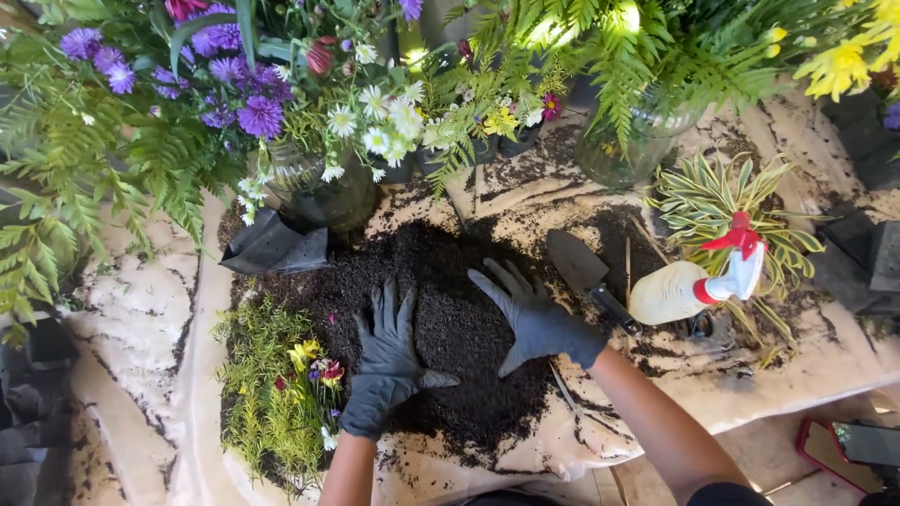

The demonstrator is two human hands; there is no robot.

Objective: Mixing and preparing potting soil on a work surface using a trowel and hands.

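Got both my gloved hands flat and spread open on the soil pile (441, 309), a dark, crumbly, coarse heap in the middle of the pale, wrinkled sheet (141, 319): my left hand (389, 361) presses on its near-left part and my right hand (539, 319) on its right side, neither gripping anything. Just right of the pile lies one trowel (586, 276) with a dull metal blade and dark handle, then one cloudy plastic spray bottle (694, 281) with a red-and-white trigger, on its side. Behind the pile stand two glass vases (323, 192) of flowers and ferns, and left of it sits one low clump of feathery yellow-green plants (272, 394).
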